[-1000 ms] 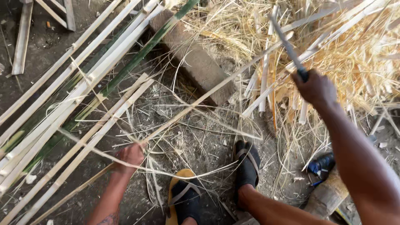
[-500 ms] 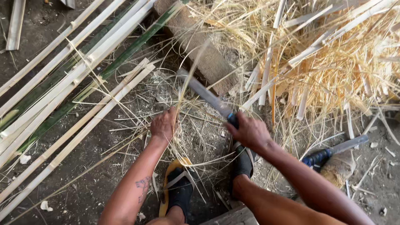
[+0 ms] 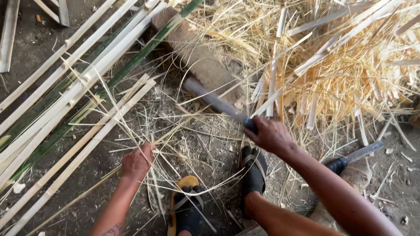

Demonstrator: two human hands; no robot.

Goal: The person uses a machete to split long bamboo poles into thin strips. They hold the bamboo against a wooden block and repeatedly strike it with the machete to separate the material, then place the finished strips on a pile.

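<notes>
Pale bamboo strips point(image 3: 78, 131) lie slanting across the dirt, and the left hand point(image 3: 136, 161) is clenched around a thin strip point(image 3: 183, 126) just beside them. The right hand point(image 3: 271, 135) is wrapped tight on a long knife point(image 3: 214, 100), its blade angled over the wooden block point(image 3: 197, 57) toward the strips.

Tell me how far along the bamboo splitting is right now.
Done: long split slats lie side by side on the ground at left, and a pile of shavings and offcuts sits at upper right. In hand: the right hand grips a long blade over the wooden block, while the left hand holds a thin strip. Left: green unsplit bamboo remains among the slats.
</notes>
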